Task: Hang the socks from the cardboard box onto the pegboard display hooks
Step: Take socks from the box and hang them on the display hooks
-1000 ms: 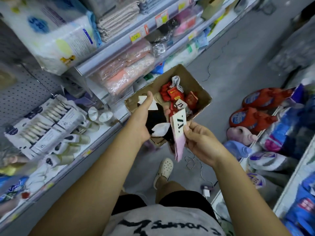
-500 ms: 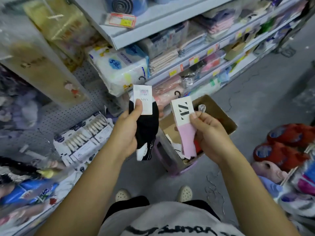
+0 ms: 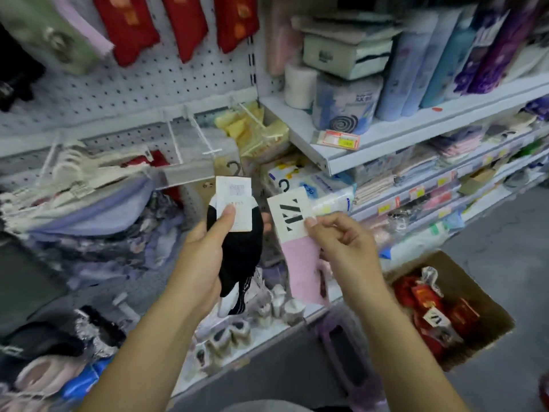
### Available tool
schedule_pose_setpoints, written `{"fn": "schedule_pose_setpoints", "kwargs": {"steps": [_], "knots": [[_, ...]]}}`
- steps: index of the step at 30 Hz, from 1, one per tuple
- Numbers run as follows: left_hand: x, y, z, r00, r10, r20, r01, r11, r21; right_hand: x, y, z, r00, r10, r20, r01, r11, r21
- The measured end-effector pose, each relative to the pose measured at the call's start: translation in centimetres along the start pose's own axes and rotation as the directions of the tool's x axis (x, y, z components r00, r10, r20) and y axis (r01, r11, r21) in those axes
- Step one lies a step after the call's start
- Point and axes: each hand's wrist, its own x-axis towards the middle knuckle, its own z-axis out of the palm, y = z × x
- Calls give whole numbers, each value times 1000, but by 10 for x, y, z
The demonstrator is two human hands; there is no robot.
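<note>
Just the one wide view here, worn on the head, tipped forward and down, close in on the display: pegboard (image 3: 133,84) upper left, shelves (image 3: 416,127) upper right, cardboard box (image 3: 478,288) lower right.

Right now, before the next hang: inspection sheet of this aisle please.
Surface: white pegboard, wire hooks jutting forward.
Job's things: black socks and pink socks, each on a hanger card, unhung; cardboard box lower right holds red packs.
Clutter: red socks hung above.
Hands: left hand grips black socks; right hand pinches pink socks' card.
Cables: nothing seen.
Surroundings: shelf of packaged goods at right.
</note>
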Motion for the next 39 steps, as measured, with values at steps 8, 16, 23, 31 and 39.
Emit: {"fn": "schedule_pose_setpoints", "kwargs": {"steps": [8,16,23,31,39], "knots": [[10,58,-49,968,199,-156,-203,979,-11,36,-34,82,968,-155,197,164,986,-30],[15,126,-61,853,375,-362,-387,921,43,109,-94,152,902,-239,360,250,968,17],[23,183,-67,703,476,-529,-513,854,86,169,-146,243,810,-330,485,328,940,93],[26,216,-66,609,542,-580,-602,791,107,229,-203,333,791,-460,403,459,882,107],[28,227,-72,592,538,-600,-627,775,76,249,-208,368,730,-485,482,545,838,19]]}}
